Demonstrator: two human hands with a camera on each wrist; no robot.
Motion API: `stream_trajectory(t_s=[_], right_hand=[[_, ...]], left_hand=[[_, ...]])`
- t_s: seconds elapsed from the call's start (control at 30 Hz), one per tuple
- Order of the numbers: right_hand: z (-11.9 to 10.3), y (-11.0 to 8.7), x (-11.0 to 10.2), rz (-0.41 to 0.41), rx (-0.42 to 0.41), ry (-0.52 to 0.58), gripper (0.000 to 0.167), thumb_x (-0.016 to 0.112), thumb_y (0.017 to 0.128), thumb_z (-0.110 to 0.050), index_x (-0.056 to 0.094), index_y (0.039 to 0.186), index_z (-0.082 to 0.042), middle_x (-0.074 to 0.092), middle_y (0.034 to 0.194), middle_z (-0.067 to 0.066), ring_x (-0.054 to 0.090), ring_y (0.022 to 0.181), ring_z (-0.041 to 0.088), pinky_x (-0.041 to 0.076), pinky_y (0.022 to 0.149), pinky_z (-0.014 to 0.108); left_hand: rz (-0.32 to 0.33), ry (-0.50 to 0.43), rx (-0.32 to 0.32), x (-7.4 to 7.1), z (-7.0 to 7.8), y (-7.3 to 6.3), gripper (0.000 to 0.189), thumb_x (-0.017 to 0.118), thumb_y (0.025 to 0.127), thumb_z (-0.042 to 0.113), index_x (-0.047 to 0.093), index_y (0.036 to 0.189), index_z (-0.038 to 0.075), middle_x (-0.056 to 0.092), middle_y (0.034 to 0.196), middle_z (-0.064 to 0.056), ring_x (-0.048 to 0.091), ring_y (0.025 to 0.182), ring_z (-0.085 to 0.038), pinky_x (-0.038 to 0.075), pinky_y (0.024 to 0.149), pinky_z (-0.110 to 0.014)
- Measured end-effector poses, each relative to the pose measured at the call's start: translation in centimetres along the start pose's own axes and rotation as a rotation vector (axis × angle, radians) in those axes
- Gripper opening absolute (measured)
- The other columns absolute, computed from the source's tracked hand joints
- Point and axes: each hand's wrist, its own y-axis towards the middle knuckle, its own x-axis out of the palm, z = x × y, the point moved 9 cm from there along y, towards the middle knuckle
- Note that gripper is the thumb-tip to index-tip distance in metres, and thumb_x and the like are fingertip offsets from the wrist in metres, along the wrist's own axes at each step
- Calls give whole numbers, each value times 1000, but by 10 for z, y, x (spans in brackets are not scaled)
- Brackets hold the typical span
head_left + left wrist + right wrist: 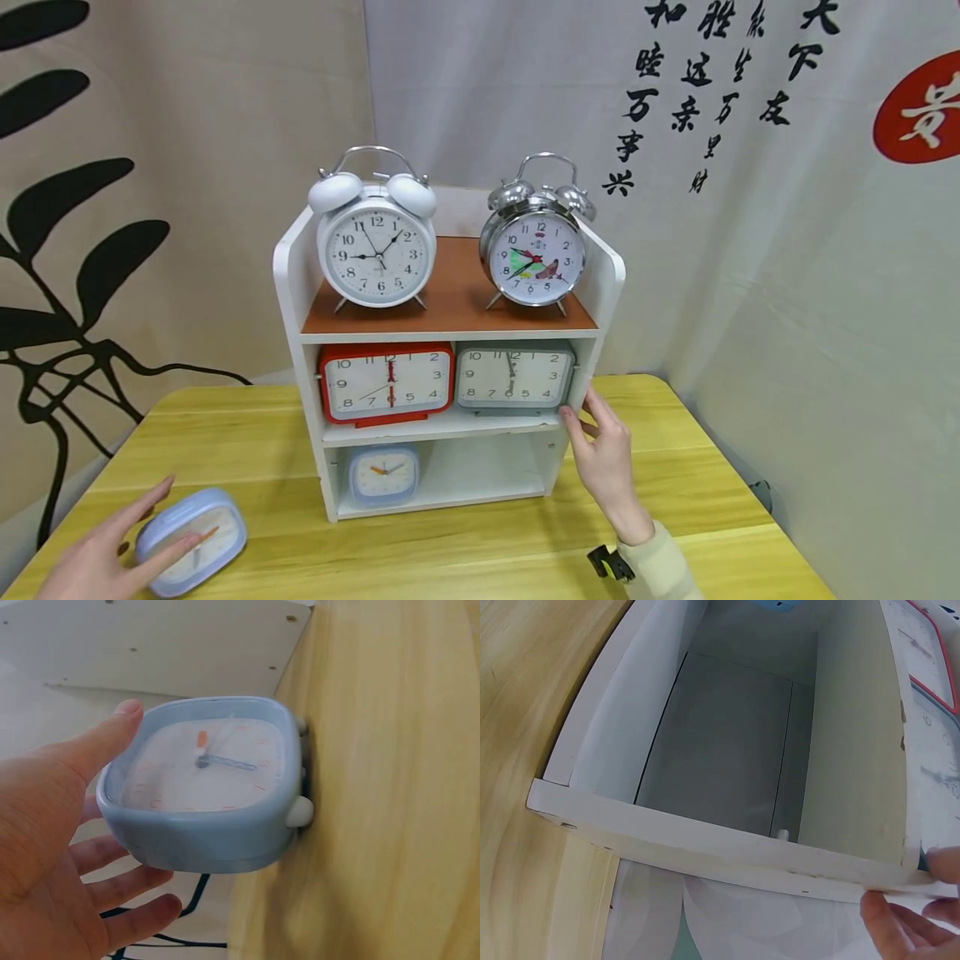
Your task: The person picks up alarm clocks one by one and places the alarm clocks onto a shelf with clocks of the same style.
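Observation:
My left hand (pixel 112 546) is held around a light blue alarm clock (pixel 197 575) on the table, thumb in front of its face. In the left wrist view the thumb is near the clock's rim (pixel 199 832) and the spread fingers are behind it; contact is unclear. My right hand (pixel 603 454) grips the right side board of a white shelf (pixel 581 367), thumb at the front edge and fingers outside. On the lowest level a second light blue clock (pixel 384 475) stands at the left.
The top level holds a white twin-bell clock (pixel 377 250) and a silver twin-bell clock (pixel 536 258). A red clock (pixel 386 383) and a grey-green clock (pixel 515 377) stand side by side on the middle level. Beneath the shelf is a wooden table (pixel 465 554), with a printed curtain behind.

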Motion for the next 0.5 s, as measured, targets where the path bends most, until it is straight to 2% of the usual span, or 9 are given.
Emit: stream_trajectory(t_s=[0.07,0.17,0.23,0.4,0.5], right_hand=[[1,-1,0,7,1,0,51,69,98,2,57,148,2,70,133,28,76,106,43,69,77,46],[2,-2,0,19,0,3,49,69,97,3,59,146,3,72,129,29,77,104,44,70,73,43],[1,-2,0,27,-7,5,47,69,97,4,60,143,5,73,127,30,77,103,45,70,72,42],[0,-2,0,47,-24,9,42,72,95,5,65,137,6,75,122,30,77,101,46,68,72,33],[1,-2,0,54,-17,17,42,73,94,5,66,136,6,75,121,30,78,101,45,67,73,25]], left_hand=[[25,-33,-8,3,-3,0,108,76,88,64,37,153,-13,48,146,-44,58,116,-63,66,73,-50],[40,-90,-19,9,-7,0,104,79,87,60,41,152,-13,48,147,-43,55,120,-64,68,74,-51],[59,-116,-32,12,-10,0,99,82,87,55,44,150,-11,49,146,-44,55,120,-64,68,75,-52],[111,-134,-61,13,-16,0,81,86,88,40,52,141,-11,57,133,-46,66,106,-57,67,68,-42],[98,-157,-85,15,-18,1,79,83,90,39,51,143,-10,57,133,-46,68,105,-54,68,69,-41]])
